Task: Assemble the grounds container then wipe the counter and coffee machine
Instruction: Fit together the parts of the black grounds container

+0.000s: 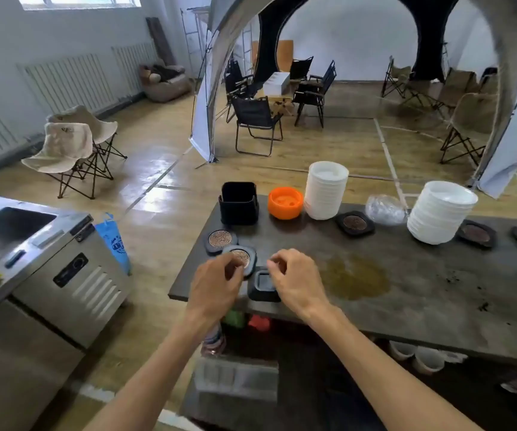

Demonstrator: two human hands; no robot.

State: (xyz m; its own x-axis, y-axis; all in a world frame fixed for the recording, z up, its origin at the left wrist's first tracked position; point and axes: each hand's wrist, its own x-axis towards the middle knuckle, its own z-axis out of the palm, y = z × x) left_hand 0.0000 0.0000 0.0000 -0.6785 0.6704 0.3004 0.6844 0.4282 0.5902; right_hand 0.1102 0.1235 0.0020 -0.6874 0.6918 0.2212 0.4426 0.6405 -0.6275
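A dark counter (421,300) carries the parts. My left hand (216,284) pinches the near edge of a black round piece with a copper mesh disc (243,256), tilted up off the counter. A second mesh piece (219,239) lies just behind it. My right hand (297,281) hovers with curled fingers over a small black square tray (261,286) at the counter's front edge; I cannot tell whether it touches the tray. A tall black square container (239,202) stands at the back left. A brownish spill (355,276) stains the counter to the right of my hands.
An orange bowl-shaped part (284,202), two stacks of white bowls (325,189) (442,211), crumpled plastic (384,209) and more black mesh pieces (355,223) line the back. Dark crumbs (468,290) lie at right. A steel sink unit (33,253) stands at left.
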